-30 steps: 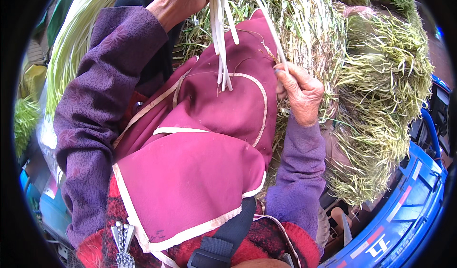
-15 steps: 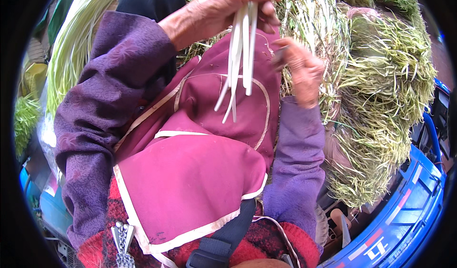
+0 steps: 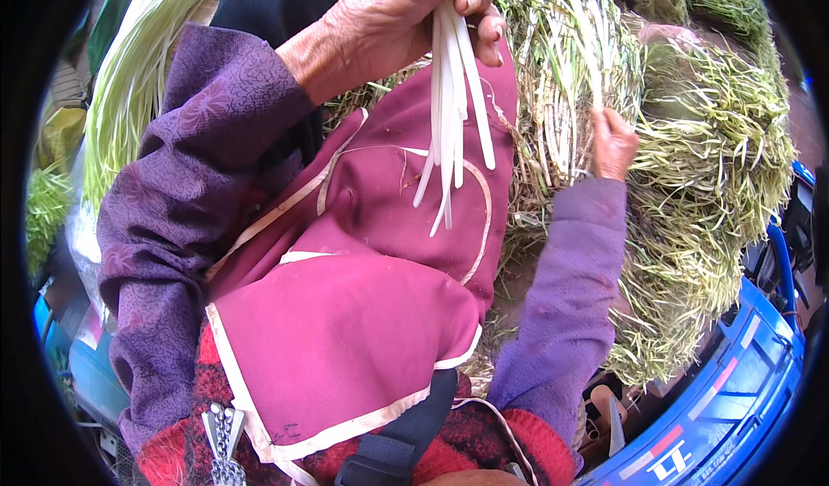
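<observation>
My left hand (image 3: 423, 6) is closed round a small bunch of white chive stalks (image 3: 451, 97), whose pale ends hang down over my maroon apron (image 3: 371, 313). The tops of that bunch run out of view. Farther right, my right hand (image 3: 615, 145) pinches the lower end of a pale chive stalk (image 3: 594, 63) lying on the pile of untrimmed chives (image 3: 553, 114). Dry, brownish leaves cling to the stalks in that pile.
Clean pale chives (image 3: 142, 80) lie in a long bundle at the far left. To the right is a big heap of yellowish-green leaves (image 3: 691, 166). A blue vehicle panel (image 3: 734, 391) curves along the lower right, and a dark knee (image 3: 272, 2) is at the top.
My right hand has moved right, from near the held bunch to the pile, and has taken hold of a stalk there. The left hand keeps its bunch, shifted slightly right.
</observation>
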`<move>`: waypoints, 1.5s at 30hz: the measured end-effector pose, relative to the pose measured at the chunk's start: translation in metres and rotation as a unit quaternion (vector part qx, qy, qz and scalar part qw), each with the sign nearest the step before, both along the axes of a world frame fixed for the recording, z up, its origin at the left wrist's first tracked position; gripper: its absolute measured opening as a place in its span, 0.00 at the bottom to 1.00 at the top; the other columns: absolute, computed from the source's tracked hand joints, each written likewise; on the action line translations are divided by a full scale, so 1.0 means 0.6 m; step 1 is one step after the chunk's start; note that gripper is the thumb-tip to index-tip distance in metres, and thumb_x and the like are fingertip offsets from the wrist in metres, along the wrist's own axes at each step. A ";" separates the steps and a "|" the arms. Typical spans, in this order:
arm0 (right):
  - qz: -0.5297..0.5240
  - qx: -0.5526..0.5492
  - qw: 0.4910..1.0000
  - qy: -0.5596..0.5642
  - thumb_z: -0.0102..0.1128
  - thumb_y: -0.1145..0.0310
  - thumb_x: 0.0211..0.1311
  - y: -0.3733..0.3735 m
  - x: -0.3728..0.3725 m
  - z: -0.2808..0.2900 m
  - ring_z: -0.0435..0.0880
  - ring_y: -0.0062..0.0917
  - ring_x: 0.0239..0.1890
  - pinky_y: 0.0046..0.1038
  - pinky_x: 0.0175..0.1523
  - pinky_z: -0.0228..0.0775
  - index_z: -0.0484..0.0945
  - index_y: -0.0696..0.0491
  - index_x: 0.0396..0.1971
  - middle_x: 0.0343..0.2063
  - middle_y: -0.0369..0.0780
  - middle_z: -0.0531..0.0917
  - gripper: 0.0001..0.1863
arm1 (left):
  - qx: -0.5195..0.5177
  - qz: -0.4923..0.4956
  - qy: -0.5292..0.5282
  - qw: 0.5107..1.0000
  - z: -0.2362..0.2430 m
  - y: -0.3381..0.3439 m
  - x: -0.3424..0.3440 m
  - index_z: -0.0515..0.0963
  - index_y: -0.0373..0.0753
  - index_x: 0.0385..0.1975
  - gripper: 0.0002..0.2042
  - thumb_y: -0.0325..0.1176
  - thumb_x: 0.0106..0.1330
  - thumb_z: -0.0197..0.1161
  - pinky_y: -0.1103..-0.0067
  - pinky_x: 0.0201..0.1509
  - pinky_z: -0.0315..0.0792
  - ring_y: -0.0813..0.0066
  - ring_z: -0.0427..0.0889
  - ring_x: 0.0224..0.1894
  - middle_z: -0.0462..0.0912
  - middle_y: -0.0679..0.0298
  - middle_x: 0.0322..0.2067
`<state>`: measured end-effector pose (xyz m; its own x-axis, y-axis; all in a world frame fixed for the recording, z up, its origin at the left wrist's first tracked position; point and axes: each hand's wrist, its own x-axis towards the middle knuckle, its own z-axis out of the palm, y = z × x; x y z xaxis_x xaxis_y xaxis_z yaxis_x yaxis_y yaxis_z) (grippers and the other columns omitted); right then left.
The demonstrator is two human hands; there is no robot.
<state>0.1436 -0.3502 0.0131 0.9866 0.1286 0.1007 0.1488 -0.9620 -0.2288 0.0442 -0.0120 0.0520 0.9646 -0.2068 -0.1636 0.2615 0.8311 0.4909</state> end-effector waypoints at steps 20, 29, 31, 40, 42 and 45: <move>0.003 0.407 0.900 0.157 0.59 0.74 0.55 0.104 -0.227 0.087 0.65 0.09 0.13 0.14 0.16 0.53 0.78 0.58 0.28 0.13 0.29 0.70 0.03 | 0.180 -0.059 0.061 0.980 -0.027 -0.034 0.000 0.73 0.29 0.36 0.14 0.34 0.57 0.63 0.85 0.17 0.73 0.79 0.77 0.19 0.78 0.62 0.23; 0.269 0.250 0.929 0.055 0.60 0.77 0.51 0.155 -0.279 0.079 0.64 0.21 0.10 0.25 0.18 0.58 0.71 0.60 0.18 0.10 0.39 0.65 0.08 | 0.257 -0.145 0.039 0.955 -0.043 -0.047 -0.001 0.71 0.29 0.38 0.19 0.33 0.50 0.69 0.86 0.22 0.73 0.76 0.79 0.24 0.79 0.58 0.28; 0.281 0.273 0.917 0.071 0.60 0.75 0.52 0.157 -0.281 0.080 0.63 0.22 0.10 0.24 0.17 0.57 0.72 0.60 0.19 0.10 0.38 0.65 0.08 | 0.283 -0.150 0.006 0.947 -0.041 -0.048 -0.004 0.71 0.30 0.37 0.20 0.31 0.47 0.71 0.84 0.26 0.74 0.77 0.78 0.24 0.77 0.62 0.25; 0.081 0.494 0.820 0.279 0.50 0.47 0.59 0.177 -0.177 0.054 0.74 0.17 0.25 0.18 0.26 0.66 0.73 0.61 0.43 0.32 0.37 0.78 0.29 | 0.296 -0.116 -0.037 0.947 -0.037 -0.059 -0.012 0.73 0.35 0.35 0.17 0.26 0.45 0.70 0.85 0.29 0.73 0.80 0.78 0.29 0.77 0.66 0.28; 0.073 0.520 0.799 0.293 0.49 0.45 0.59 0.188 -0.153 0.043 0.74 0.15 0.26 0.15 0.27 0.64 0.73 0.61 0.44 0.33 0.38 0.78 0.31 | 0.300 -0.107 -0.062 0.946 -0.037 -0.060 -0.011 0.74 0.35 0.36 0.17 0.25 0.45 0.70 0.86 0.29 0.72 0.81 0.77 0.29 0.77 0.67 0.28; 0.094 0.523 0.806 0.261 0.58 0.61 0.58 0.207 -0.144 0.020 0.73 0.12 0.27 0.14 0.31 0.63 0.79 0.58 0.36 0.26 0.31 0.79 0.15 | 0.326 -0.090 -0.057 0.939 -0.041 -0.063 -0.009 0.74 0.35 0.40 0.19 0.25 0.45 0.70 0.85 0.30 0.70 0.81 0.76 0.28 0.76 0.68 0.29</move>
